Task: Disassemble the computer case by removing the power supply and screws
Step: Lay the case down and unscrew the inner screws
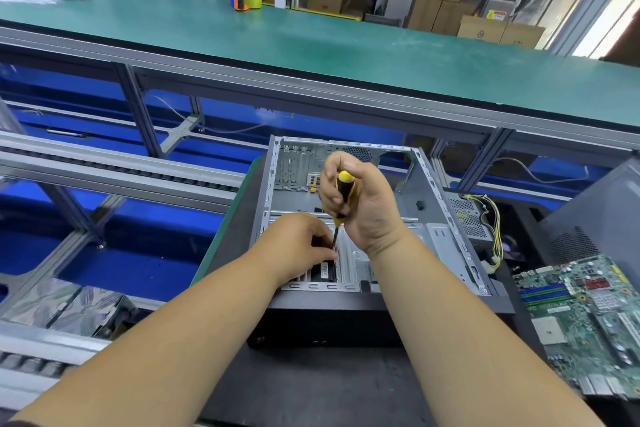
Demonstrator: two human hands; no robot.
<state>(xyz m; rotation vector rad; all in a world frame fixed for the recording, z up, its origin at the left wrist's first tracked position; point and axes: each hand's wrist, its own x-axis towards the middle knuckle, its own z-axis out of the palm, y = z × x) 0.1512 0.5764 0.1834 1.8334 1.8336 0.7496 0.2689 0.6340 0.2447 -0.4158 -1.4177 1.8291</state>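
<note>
Head view: screwdriver [341,210] tip behind left hand [300,243]

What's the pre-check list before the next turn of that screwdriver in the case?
1. Right hand grips screwdriver handle: ok.
2. Left hand steadies the shaft down by the drive bay: ok.
3. Tip seated in a screw: cannot tell, fingers hide it.
4. Computer case lies flat, open side up: ok.
5. Power supply out, beside the case: ok.
6. Motherboard clear of the work: ok.
</note>
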